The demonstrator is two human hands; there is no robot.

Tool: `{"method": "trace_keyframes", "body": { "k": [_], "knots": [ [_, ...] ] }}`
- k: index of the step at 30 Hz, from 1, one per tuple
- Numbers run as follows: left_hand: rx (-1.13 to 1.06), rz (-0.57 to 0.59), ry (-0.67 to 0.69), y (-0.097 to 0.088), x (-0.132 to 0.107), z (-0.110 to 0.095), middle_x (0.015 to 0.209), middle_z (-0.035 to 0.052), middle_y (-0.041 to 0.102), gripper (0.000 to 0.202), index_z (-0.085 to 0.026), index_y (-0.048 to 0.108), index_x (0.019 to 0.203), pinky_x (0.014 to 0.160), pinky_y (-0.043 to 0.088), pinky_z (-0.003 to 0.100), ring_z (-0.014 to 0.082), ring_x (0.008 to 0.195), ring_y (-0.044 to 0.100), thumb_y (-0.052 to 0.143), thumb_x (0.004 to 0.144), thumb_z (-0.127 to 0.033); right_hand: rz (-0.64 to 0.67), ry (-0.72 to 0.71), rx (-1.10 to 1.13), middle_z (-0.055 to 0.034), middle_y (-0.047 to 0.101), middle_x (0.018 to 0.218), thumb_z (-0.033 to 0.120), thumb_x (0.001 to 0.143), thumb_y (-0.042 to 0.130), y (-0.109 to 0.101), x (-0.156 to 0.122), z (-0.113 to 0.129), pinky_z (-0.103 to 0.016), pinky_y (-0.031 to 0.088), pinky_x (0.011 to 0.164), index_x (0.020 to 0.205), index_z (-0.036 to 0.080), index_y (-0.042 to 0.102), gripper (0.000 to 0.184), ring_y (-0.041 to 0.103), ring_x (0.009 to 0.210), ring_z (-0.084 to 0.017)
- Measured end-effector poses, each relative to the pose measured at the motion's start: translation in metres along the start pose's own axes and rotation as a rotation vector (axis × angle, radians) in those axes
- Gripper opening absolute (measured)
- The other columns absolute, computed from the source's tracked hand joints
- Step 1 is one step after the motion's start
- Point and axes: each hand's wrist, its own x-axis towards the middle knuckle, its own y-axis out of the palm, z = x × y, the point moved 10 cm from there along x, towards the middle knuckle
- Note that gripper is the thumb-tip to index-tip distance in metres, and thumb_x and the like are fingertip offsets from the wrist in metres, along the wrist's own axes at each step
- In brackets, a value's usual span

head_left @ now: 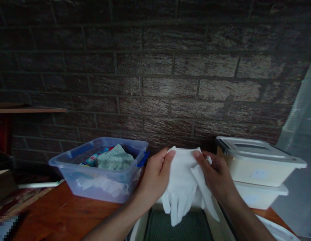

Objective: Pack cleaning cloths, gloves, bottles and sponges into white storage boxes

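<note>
A pair of white cloth gloves [182, 177] hangs fingers down in front of me. My left hand [158, 169] pinches one corner of the cuff, thumb in front. The other corner of the cuff is gripped by my right hand [213, 170], and the second glove [205, 192] dangles at that side, partly behind my thumb. Directly under the gloves stands an open cream box [140, 222] with a dark green textured item [179, 226] inside. Its far wall is mostly hidden by the gloves.
A clear bluish plastic bin [95, 187] on the wooden table [52, 214] holds a green cloth [116, 158] and white fabric. Two lidded cream boxes [253, 170] are stacked at right, near a white lid [276, 229]. A brick wall [155, 83] rises behind.
</note>
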Motion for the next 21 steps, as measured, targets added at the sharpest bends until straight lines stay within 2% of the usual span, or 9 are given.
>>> {"method": "trace_keyframes", "body": {
  "k": [4, 6, 8, 12, 14, 17, 21],
  "knots": [
    [-0.086, 0.028, 0.008, 0.005, 0.001, -0.003, 0.090, 0.0045, 0.071, 0.038, -0.017, 0.072, 0.102, 0.064, 0.042, 0.024, 0.0184, 0.078, 0.057, 0.048, 0.101, -0.047, 0.266, 0.112, 0.171, -0.0054, 0.075, 0.082, 0.048, 0.079, 0.081, 0.036, -0.008, -0.014, -0.028, 0.052, 0.064, 0.099, 0.015, 0.077, 0.039, 0.066, 0.070, -0.020],
    [-0.139, 0.022, -0.001, 0.005, 0.002, -0.003, 0.094, 0.0053, 0.072, 0.038, -0.017, 0.072, 0.104, 0.066, 0.044, 0.024, 0.0192, 0.083, 0.059, 0.050, 0.100, -0.048, 0.304, 0.135, 0.186, -0.0073, 0.078, 0.088, 0.047, 0.075, 0.084, 0.044, -0.011, -0.017, -0.031, 0.055, 0.069, 0.099, 0.015, 0.078, 0.040, 0.070, 0.075, -0.022],
    [-0.236, 0.055, -0.067, 0.009, 0.003, 0.004, 0.092, 0.0050, 0.072, 0.036, -0.018, 0.071, 0.104, 0.067, 0.045, 0.024, 0.0188, 0.082, 0.059, 0.055, 0.097, -0.049, 0.207, 0.136, 0.187, -0.0078, 0.078, 0.090, 0.050, 0.076, 0.083, 0.036, -0.009, -0.019, -0.031, 0.056, 0.070, 0.100, 0.015, 0.078, 0.042, 0.071, 0.077, -0.022],
    [-0.395, 0.285, -0.236, 0.037, -0.003, 0.016, 0.082, 0.0043, 0.069, 0.037, -0.015, 0.071, 0.098, 0.065, 0.047, 0.025, 0.0175, 0.073, 0.059, 0.065, 0.091, -0.050, -0.114, 0.213, 0.142, -0.0068, 0.079, 0.090, 0.057, 0.075, 0.081, -0.001, -0.007, -0.031, -0.030, 0.057, 0.067, 0.110, 0.017, 0.073, 0.053, 0.073, 0.077, -0.022],
    [-0.332, 0.271, -0.200, 0.035, -0.001, 0.017, 0.080, 0.0038, 0.067, 0.037, -0.014, 0.070, 0.091, 0.063, 0.045, 0.024, 0.0159, 0.071, 0.058, 0.061, 0.093, -0.050, -0.206, 0.229, 0.113, -0.0067, 0.079, 0.090, 0.058, 0.073, 0.082, -0.014, -0.005, -0.036, -0.030, 0.057, 0.065, 0.112, 0.017, 0.072, 0.057, 0.073, 0.078, -0.024],
    [-0.182, 0.127, -0.086, 0.018, 0.004, 0.014, 0.073, 0.0003, 0.061, 0.039, -0.016, 0.065, 0.083, 0.058, 0.040, 0.022, 0.0129, 0.065, 0.052, 0.055, 0.097, -0.050, -0.206, 0.168, 0.143, -0.0086, 0.079, 0.091, 0.056, 0.075, 0.081, -0.017, 0.002, -0.031, -0.031, 0.057, 0.065, 0.111, 0.015, 0.072, 0.055, 0.074, 0.082, -0.026],
    [-0.149, 0.117, -0.063, 0.015, 0.004, 0.013, 0.067, -0.0019, 0.056, 0.037, -0.017, 0.059, 0.081, 0.057, 0.039, 0.021, 0.0128, 0.064, 0.050, 0.051, 0.100, -0.049, -0.070, 0.100, 0.355, -0.0101, 0.079, 0.093, 0.048, 0.082, 0.079, -0.003, 0.006, -0.020, -0.033, 0.057, 0.071, 0.110, 0.013, 0.073, 0.045, 0.074, 0.077, -0.024]
  ]
}}
